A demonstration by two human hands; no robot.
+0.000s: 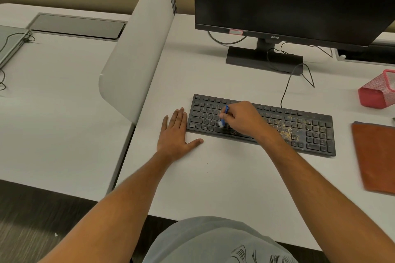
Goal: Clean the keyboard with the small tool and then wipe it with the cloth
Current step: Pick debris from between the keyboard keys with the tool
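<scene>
A black keyboard point(310, 128) lies on the white desk point(213, 177), with yellowish crumbs scattered over its right half. My right hand point(245, 119) hovers over the keyboard's left-middle and pinches a small blue brush point(224, 115), whose white bristles touch the keys near the space bar. Flat on the desk sits my left hand point(176, 132), fingers straight, touching the keyboard's left end. An orange-brown cloth point(376, 156) lies to the right of the keyboard.
A black monitor point(295, 0) on its stand point(264, 58) rises behind the keyboard, cables trailing from it. A red mesh basket point(377, 92) lies at the right. A grey divider panel point(136, 53) separates a neighbouring desk holding a laptop point(10, 42).
</scene>
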